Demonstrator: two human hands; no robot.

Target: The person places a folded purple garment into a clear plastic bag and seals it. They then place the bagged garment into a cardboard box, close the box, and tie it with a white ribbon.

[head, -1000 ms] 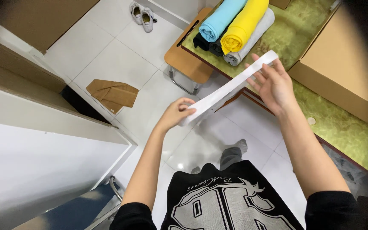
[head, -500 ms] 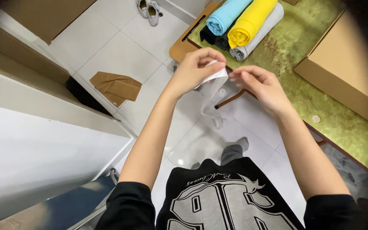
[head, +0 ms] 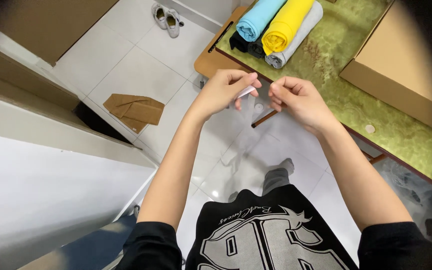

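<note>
Centre frame, left hand (head: 223, 90) and right hand (head: 296, 100) both pinch a clear plastic bag (head: 248, 127) at its top — bag hangs empty, rolled shirts (head: 276, 25) sit unbagged upper right.

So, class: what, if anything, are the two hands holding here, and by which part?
A clear plastic bag, pinched at its top edge by the left hand and right hand; the rest hangs down.

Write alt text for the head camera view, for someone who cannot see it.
Two bare hands, left hand and right hand, pinch a clear plastic bag between them above a white tiled floor. Rolled blue, yellow and grey cloths lie on a green table.
</note>
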